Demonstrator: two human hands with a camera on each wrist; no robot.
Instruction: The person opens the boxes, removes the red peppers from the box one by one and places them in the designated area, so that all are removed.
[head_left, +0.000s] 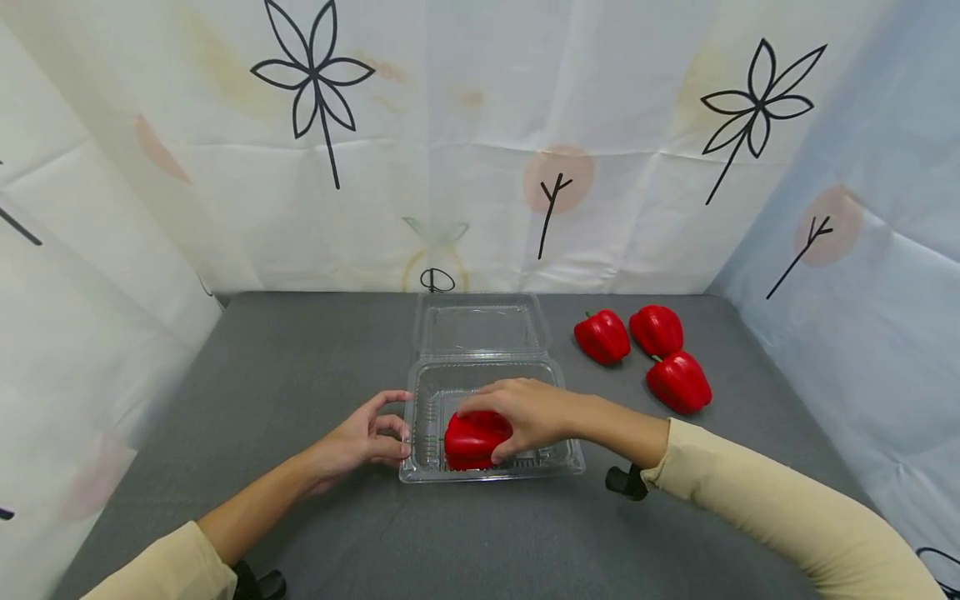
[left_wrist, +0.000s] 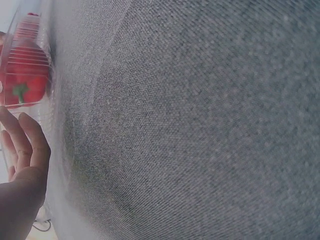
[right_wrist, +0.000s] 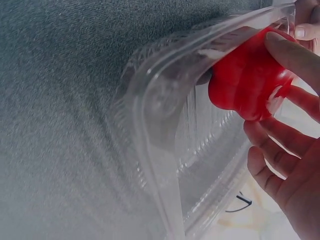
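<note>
A clear plastic clamshell box [head_left: 491, 477] sits on the grey surface with its lid [head_left: 480, 327] folded back, away from the person. Inside, at the near left part of the tray, is a red bell pepper [head_left: 469, 447]. My right hand [head_left: 534, 410] grips this pepper from above, thumb on the near side and fingers over the far side. In the right wrist view the pepper [right_wrist: 245, 80] is between thumb and fingertips. At the box's left wall is my left hand [head_left: 363, 439], its fingertips touching the rim, fingers loosely bent. The pepper's green stem [left_wrist: 20, 91] shows through the wall in the left wrist view.
Three more red bell peppers, one at the left [head_left: 602, 337], one at the back [head_left: 656, 331] and one nearer [head_left: 679, 382], lie right of the box. Patterned white cloth [head_left: 480, 208] hangs behind and at both sides of the grey tabletop [head_left: 315, 350].
</note>
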